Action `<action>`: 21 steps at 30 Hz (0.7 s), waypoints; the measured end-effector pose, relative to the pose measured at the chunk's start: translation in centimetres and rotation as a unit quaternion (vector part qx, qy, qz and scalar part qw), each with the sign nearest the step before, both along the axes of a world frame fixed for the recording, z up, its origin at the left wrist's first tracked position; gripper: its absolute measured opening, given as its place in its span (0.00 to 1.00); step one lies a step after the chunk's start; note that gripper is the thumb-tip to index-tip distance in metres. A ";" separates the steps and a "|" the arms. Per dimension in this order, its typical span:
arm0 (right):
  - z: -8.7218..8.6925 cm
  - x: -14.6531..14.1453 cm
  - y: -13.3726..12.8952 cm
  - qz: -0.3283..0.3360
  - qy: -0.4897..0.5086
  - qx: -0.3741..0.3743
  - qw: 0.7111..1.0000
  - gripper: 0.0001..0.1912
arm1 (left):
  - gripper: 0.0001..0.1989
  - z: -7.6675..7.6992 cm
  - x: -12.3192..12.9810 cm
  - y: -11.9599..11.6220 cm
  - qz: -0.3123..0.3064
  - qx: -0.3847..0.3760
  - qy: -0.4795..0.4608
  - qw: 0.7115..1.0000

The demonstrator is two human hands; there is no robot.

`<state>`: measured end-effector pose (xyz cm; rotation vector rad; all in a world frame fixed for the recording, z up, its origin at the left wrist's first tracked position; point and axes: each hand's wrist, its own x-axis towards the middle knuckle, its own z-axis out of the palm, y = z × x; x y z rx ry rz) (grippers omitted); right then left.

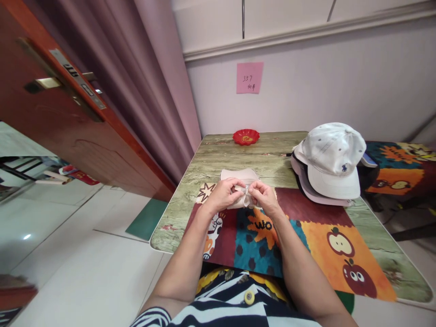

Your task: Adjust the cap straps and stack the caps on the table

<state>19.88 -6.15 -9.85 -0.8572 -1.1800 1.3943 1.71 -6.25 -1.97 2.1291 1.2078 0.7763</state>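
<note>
A small pale pink item (241,174), apparently cloth, lies at the middle of the table, partly covered by both hands. A whitish ribbon or bow (246,200) hangs between the fingertips. My left hand (225,195) pinches it from the left, fingers closed. From the right, my right hand (262,194) has its thumb and forefinger pressed together on the same ribbon. The fingertips are close to each other, and the exact fold between them is too small to make out.
Stacked caps, a white one (335,156) on top, sit at the table's right. A red scalloped dish (245,136) is at the back. Beneath my forearms lies a colourful mat (259,245). An open wooden door (112,154) stands left of the wooden-patterned table (272,159).
</note>
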 end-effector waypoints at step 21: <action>0.5 1.2 0.1 -0.091 -0.223 0.255 0.937 0.16 | 0.21 0.3 -4.0 1.0 0.061 -0.242 -0.154 0.956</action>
